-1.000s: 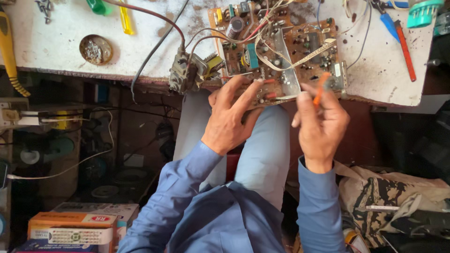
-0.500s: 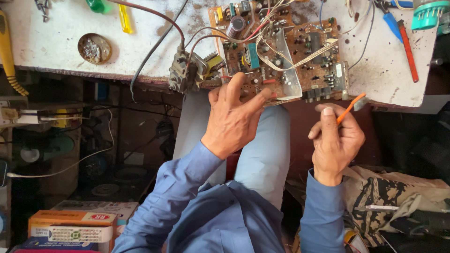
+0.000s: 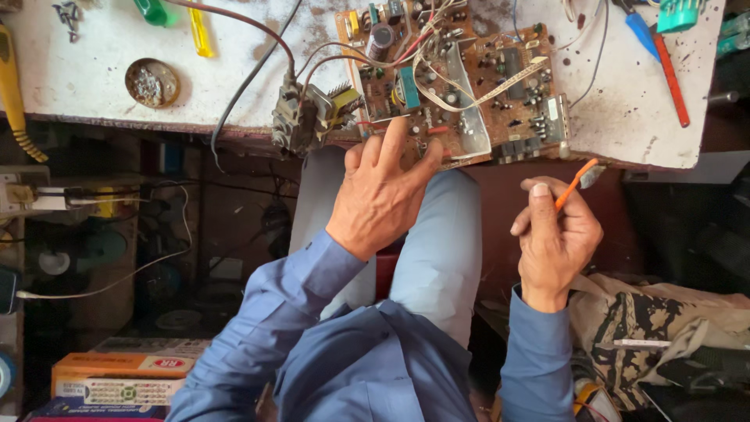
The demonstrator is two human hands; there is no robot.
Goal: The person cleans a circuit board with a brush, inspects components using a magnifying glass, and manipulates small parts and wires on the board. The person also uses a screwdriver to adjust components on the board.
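Observation:
A brown circuit board (image 3: 476,86) crowded with components and wires lies at the near edge of the white workbench (image 3: 94,70). My left hand (image 3: 383,191) rests on the board's near left corner, fingers spread over it. My right hand (image 3: 555,234) is below the bench edge, off the board, pinching a thin orange tool (image 3: 576,181) that points up and to the right. A transformer block (image 3: 305,117) with red and black leads hangs at the bench edge left of the board.
On the bench lie a round tin of small parts (image 3: 152,82), a yellow-handled tool (image 3: 199,31), a green handle (image 3: 152,12) and a red and blue tool (image 3: 664,59). Cardboard boxes (image 3: 125,375) sit lower left, a patterned bag (image 3: 656,320) lower right.
My right hand has drawn back from the board's near right edge with the orange tool, down and to the right. My left hand stays on the board.

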